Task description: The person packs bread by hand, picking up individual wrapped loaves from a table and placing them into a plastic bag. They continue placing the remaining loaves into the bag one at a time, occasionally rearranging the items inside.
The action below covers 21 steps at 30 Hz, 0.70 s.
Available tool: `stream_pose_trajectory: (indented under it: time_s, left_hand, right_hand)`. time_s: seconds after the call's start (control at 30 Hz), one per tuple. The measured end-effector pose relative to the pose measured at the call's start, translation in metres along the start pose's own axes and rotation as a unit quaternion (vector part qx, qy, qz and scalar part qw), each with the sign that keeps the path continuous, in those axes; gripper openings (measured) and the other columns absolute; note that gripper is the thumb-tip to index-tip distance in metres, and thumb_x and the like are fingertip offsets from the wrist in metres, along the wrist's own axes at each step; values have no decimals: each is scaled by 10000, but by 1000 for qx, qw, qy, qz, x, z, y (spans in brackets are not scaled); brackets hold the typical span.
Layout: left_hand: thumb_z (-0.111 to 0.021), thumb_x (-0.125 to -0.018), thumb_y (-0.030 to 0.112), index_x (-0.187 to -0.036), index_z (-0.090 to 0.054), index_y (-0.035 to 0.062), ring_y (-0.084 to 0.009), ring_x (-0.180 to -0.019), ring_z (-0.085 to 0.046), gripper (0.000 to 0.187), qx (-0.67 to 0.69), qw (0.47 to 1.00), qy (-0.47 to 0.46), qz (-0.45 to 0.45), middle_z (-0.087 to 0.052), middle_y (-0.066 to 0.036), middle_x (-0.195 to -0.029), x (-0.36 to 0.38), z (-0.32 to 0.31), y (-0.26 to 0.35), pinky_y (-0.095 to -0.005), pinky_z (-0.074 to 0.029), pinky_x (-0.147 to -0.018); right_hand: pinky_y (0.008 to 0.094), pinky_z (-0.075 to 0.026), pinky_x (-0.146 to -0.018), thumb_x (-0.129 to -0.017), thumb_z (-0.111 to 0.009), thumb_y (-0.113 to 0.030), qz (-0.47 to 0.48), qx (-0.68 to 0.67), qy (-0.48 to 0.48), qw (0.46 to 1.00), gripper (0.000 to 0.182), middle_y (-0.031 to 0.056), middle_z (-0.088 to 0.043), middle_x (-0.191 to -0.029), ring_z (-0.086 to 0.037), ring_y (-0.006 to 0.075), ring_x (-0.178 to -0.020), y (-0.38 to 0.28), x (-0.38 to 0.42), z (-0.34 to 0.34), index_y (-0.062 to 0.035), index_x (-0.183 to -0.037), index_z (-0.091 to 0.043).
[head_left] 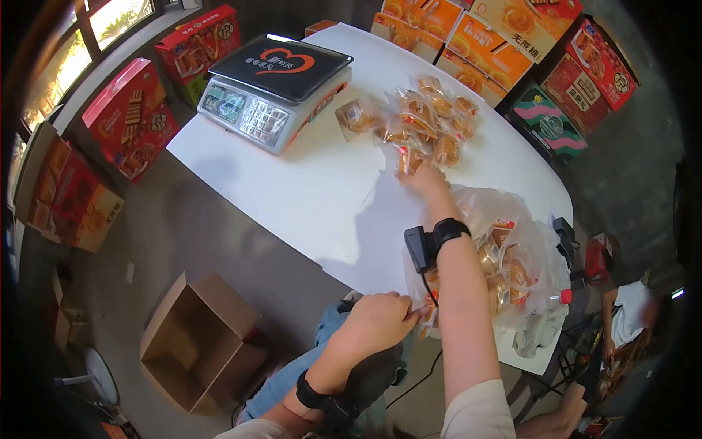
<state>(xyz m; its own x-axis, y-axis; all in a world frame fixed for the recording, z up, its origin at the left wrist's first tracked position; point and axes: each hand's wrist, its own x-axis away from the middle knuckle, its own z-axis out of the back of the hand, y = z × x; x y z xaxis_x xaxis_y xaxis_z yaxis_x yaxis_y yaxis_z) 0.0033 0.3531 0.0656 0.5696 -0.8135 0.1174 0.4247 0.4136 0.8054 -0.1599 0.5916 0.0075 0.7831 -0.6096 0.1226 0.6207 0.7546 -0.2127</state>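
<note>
My right hand [428,183] reaches over the white table, its fingers closed on a wrapped bread roll [411,158] at the near edge of a pile. Several other clear-wrapped bread rolls [417,111] lie heaped just beyond it. Under my right forearm sits a clear plastic bag [537,245] with several more wrapped rolls [515,274] in it. My left hand [380,322] is at the table's near edge, fingers curled at the bag's left side, apparently pinching its rim. The fingertips there are partly hidden.
A digital scale [274,91] stands on the far left of the white table [292,197]. An open cardboard box [197,344] is on the floor at left. Red gift boxes [131,117] and orange cartons [468,55] surround the table. A person [621,314] sits at lower right.
</note>
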Motion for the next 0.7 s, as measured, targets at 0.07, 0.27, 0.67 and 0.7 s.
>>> stream_pose_trajectory:
  time_s: [0.07, 0.27, 0.67, 0.7]
  left_hand:
    - [-484, -860, 320, -730, -563, -5, -366, -712, -559, 359, -23, 1000, 3, 9, -578, -196, -741, 3, 2, -9, -426, -440, -645]
    - [-472, -872, 339, -739, -563, -8, -388, -699, -571, 383, -61, 995, 49, 60, -589, -201, -708, 9, 15, -27, -461, -444, -631]
    - [-416, -905, 384, -1141, -484, -53, -377, -838, -592, 501, 119, 917, 325, 201, -627, -221, -862, 11, 47, -51, -415, -453, -748]
    - [-411, -910, 386, -1171, -461, -53, -355, -839, -598, 513, 151, 906, 342, 198, -626, -215, -884, 11, 48, -50, -393, -452, -760]
  right_hand:
    - [466, -388, -907, -657, -699, -486, -1, 15, 18, 1000, 939, 249, -459, -1214, -461, 399, -1120, -4, 2, -13, -23, -1335, -244]
    - [461, -384, -923, -624, -749, -420, 22, 40, 0, 999, 1019, 210, -416, -1247, -439, 360, -1141, -4, 8, -6, -84, -1388, -164]
    - [433, -303, -997, -592, -748, -139, 416, -20, 56, 907, 957, 194, -411, -1253, -370, 352, -1198, -21, 135, 65, -103, -1391, -223]
    - [445, -283, -1012, -601, -731, -113, 452, -29, 69, 889, 928, 181, -407, -1267, -354, 351, -1213, -22, 151, 74, -101, -1386, -236]
